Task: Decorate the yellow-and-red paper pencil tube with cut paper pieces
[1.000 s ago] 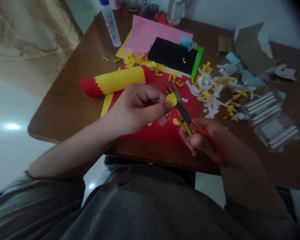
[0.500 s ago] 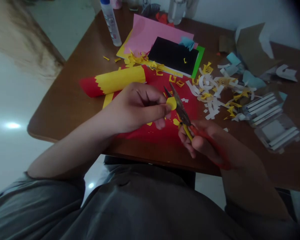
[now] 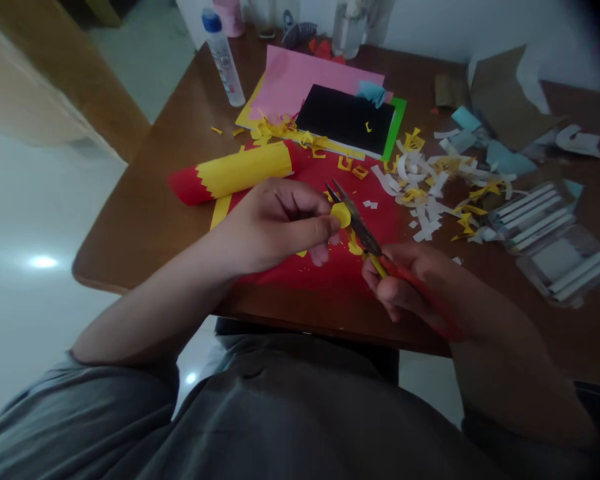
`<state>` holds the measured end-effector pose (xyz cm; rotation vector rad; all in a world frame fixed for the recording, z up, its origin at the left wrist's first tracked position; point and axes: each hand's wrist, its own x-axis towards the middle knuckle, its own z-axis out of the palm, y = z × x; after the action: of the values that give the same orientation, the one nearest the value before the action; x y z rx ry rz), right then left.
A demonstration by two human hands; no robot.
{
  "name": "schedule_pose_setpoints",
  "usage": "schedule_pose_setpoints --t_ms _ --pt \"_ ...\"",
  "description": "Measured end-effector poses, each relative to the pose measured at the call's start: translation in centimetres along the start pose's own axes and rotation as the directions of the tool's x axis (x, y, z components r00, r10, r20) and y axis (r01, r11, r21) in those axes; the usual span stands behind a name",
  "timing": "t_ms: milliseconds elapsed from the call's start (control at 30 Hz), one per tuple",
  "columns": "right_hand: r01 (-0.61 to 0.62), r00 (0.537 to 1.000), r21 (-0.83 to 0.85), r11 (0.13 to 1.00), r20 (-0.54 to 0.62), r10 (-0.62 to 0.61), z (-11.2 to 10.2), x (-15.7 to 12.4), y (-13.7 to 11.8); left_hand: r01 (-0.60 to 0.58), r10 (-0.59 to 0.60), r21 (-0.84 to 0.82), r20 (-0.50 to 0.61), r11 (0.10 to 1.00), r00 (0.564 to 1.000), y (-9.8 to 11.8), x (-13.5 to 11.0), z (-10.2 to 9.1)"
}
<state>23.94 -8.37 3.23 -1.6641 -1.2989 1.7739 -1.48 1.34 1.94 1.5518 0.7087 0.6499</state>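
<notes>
Two hands work over a red paper sheet (image 3: 330, 270) on a brown wooden table (image 3: 130, 247). Past the sheet's far left corner stands a glue bottle (image 3: 221, 63) with a blue cap. At the sheet's left end lies a rolled paper tube (image 3: 235, 173), mostly yellow with a red end and a zigzag edge between the colours.

Over the sheet's left half, the left hand (image 3: 280, 227) pinches a small yellow paper piece (image 3: 341, 215) between thumb and fingers, the piece poking out just past the thumb. Beyond the sheet's far edge lie a pink paper sheet (image 3: 305, 77) and a black paper sheet (image 3: 343, 119), the black one on a green sheet.

Touching the yellow piece's right side are the parted blades of scissors (image 3: 357, 223). The right hand (image 3: 405, 283), at the sheet's near right edge, has its fingers curled firmly around their handle.

Right of the sheet spreads a heap of white and yellow paper scraps (image 3: 425, 193). Beyond it are a piece of brown cardboard (image 3: 510, 93) and clear plastic cases (image 3: 555, 247) holding white sticks.
</notes>
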Motion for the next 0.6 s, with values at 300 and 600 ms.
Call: schedule_pose_setpoints --t_ms 300,600 --pt "0.057 0.992 -0.015 0.998 0.11 -0.055 -1.1 0.4 1.6 0.048 -0.047 -0.043 0.035 0.998 0.998 0.3 0.0 0.0" --pt "0.083 0.997 -0.022 0.996 0.004 -0.083 -1.0 1.1 1.6 0.025 -0.025 0.006 0.074 1.0 0.997 0.2 0.1 -0.2"
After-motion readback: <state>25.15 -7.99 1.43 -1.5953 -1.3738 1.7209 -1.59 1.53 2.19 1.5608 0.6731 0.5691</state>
